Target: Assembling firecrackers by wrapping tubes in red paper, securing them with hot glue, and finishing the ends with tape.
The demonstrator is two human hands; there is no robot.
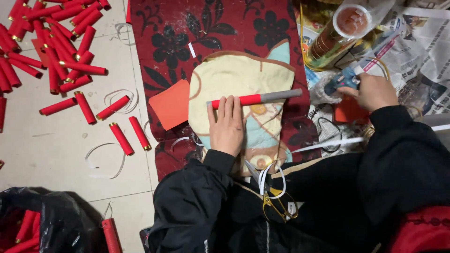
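Note:
My left hand (228,125) lies flat, fingers pressed on a grey rod partly wrapped in red paper (255,98), which rests across a cream cushion (239,77) on my lap. My right hand (372,91) is off to the right, closed around a blue glue gun (342,80) above crumpled plastic and newspaper. A red paper square (172,104) lies just left of the cushion. Scissors with gold handles (274,201) sit on my lap, tangled with white paper strips.
Several finished red tubes with gold ends (56,42) are scattered on the tiled floor at left. A black bag (51,220) at bottom left holds more. A clear container with a lid (349,23) stands on newspaper (422,51) at upper right. A red patterned rug (225,23) lies under the cushion.

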